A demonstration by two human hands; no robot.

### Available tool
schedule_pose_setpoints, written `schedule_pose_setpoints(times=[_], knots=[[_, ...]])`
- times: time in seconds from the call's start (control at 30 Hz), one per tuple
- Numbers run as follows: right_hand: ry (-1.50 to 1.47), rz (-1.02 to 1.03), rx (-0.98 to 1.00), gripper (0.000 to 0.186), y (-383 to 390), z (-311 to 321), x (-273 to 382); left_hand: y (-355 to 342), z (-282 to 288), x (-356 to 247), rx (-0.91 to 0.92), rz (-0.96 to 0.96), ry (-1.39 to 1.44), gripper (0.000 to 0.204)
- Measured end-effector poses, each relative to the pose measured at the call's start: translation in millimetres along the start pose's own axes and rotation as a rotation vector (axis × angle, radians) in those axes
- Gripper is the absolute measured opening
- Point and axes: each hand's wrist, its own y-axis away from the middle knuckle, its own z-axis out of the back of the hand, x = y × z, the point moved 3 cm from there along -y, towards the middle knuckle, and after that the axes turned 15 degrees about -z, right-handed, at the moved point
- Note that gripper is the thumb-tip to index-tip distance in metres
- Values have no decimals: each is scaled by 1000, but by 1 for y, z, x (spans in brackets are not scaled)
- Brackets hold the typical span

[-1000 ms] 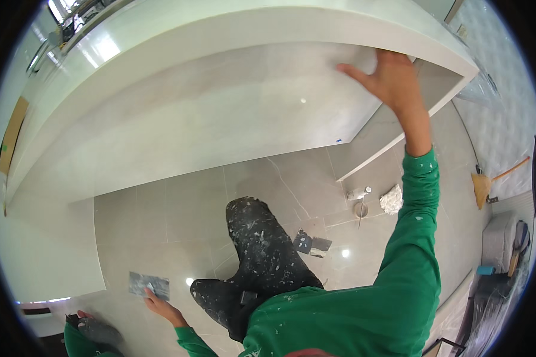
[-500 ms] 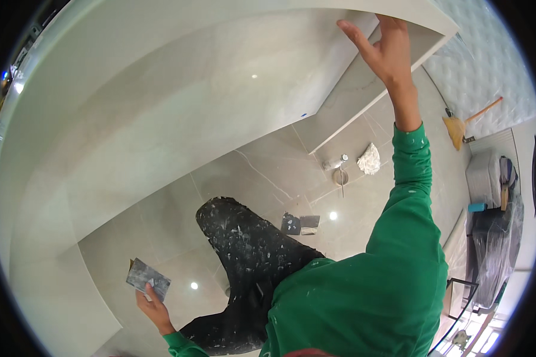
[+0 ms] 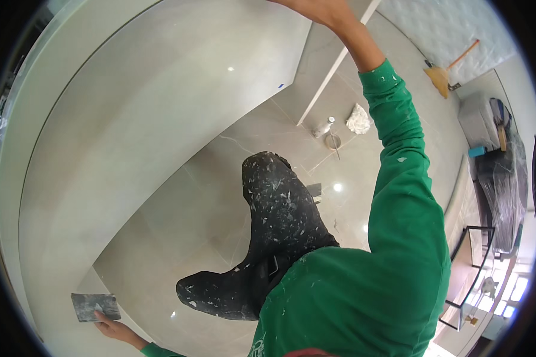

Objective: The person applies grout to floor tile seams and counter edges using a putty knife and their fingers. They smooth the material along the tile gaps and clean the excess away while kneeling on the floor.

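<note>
My left hand holds a worn grey rectangular piece of sandpaper, thumb on top, beside the lower end of a large off-white panel. At the top edge of the view, my right hand lies over the panel's far end. A digit stretches out to the left; the other fingers are cut off by the picture's edge. I see nothing held in that hand, and whether it touches the panel is hard to tell.
Across the tiled floor stand a bottle, a small round container with a stick and a crumpled white cloth. Grey pieces lie by my knee. A broom and a plastic-wrapped item are at right.
My left hand has moved left with the sandpaper, which has turned flatter. My right hand has shifted left and up, partly out of view. My legs and the view have shifted too.
</note>
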Motion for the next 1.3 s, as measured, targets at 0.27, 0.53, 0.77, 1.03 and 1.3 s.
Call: schedule_pose_setpoints(times=[0.27, 0.53, 0.77, 1.03, 1.3], knots=[[-91, -282, 137, 65, -21, -20, -41, 73, -95, 45, 336, 187, 156, 53], [-130, -117, 149, 71, -20, -40, -28, 119, -104, 44, 301, 207, 212, 49], [26, -68, 38, 73, -12, -59, -37, 138, -82, 50, 205, 221, 82, 50], [-11, -93, 83, 75, -13, -51, -42, 151, -76, 63, 222, 234, 83, 51], [69, -51, 86, 62, -23, -59, -32, 173, -86, 68, 145, 295, 117, 47]])
